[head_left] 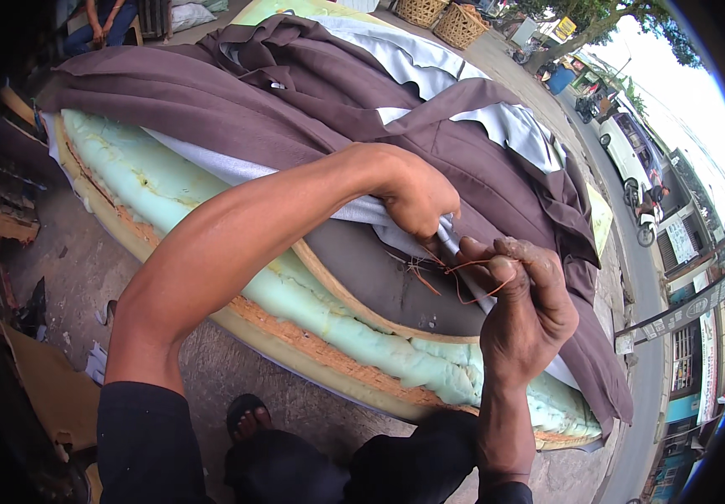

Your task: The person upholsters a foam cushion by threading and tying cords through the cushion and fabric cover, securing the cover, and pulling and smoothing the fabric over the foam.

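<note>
A large cushioned piece of furniture stretches in front of me, with pale green foam (371, 357) along its wooden frame. Over it lies brown fabric (295, 105) with a silvery backing. My left hand (420, 197) reaches across, curled closed on a fold of this fabric, its silvery side showing below the fist. Close by on the right, my right hand (526, 307) pinches a thin orange thread (461, 290) between thumb and fingers. The thread loops left to a small tangle by the fabric edge. Behind the hands sits a dark grey panel (354, 260) with a curved wooden rim.
A seated person (106, 25) is at the far left. Wicker baskets (461, 25) stand beyond the furniture. On the right runs a road with a white van (627, 147) and a motorcycle rider (652, 206). Brown cardboard (47, 382) lies at lower left, near my feet.
</note>
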Available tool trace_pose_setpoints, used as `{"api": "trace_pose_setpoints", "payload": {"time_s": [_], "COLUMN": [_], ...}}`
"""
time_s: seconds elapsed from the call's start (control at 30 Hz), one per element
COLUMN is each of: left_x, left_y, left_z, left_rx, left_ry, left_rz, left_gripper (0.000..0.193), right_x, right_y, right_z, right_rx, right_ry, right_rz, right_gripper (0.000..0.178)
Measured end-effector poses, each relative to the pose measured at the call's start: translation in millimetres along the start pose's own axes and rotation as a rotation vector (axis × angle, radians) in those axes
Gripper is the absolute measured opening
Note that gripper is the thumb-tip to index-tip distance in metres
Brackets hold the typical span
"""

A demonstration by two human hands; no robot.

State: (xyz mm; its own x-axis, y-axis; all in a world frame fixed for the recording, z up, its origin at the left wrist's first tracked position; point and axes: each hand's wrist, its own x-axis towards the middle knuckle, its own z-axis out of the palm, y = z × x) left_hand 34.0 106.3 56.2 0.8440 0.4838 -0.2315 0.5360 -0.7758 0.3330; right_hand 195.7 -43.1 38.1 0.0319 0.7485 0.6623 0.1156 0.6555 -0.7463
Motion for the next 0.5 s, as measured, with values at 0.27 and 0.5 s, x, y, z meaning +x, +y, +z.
{"api": "trace_pose_setpoints", "payload": {"time_s": [0.27,0.5], "left_x": [4.0,-2.1], "left_y": [1.9,1.3], "left_z": [-2.1,-1.6], "left_rx": [-0.006,-0.025], "left_ry": [-0.012,-0.001], "left_rz": [0.010,0.017], "left_gripper": [0.045,0.047], "right_x": [2.5,3.4], "right_y": [2.5,7.0], "right_z": [-3.1,-0.1], "right_rx": [-0.056,-0.115], "right_ry": [0.008,-0.018], "right_rz": [0.008,-0.039], "right_gripper": [0.013,0.014]}}
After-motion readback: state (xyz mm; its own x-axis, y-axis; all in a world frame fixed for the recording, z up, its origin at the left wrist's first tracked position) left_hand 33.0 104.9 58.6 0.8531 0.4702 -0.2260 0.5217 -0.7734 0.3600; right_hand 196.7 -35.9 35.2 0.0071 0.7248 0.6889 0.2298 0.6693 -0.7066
